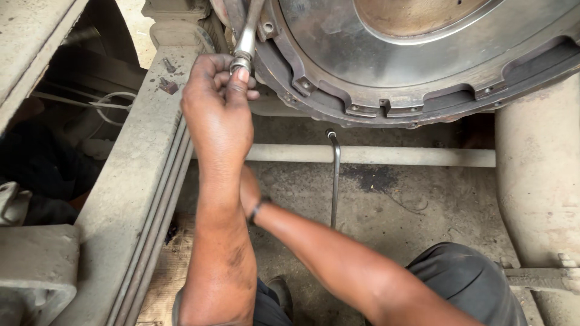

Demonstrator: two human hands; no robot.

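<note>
While I watch, upper centre:
Left hand: fingers pinched closed on socket wrench.
Wrench axis: up, slightly right, toward flywheel housing.
Right hand: behind left forearm, grip unclear.

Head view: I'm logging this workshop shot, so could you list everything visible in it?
Round metal housing: one, grey-brown, top right.
Socket tool: one, silver, at the housing's left rim.
Bent rod: one, grey, hanging below the housing.
Cross tube: one, pale, horizontal behind the rod.
Frame rail: one, dusty grey, left.
Loose bolts: two, rusty, on the rail.
Floor: grey, oil-stained.
Left hand: gripping the socket tool.
Right hand: hidden behind the left forearm.
</note>
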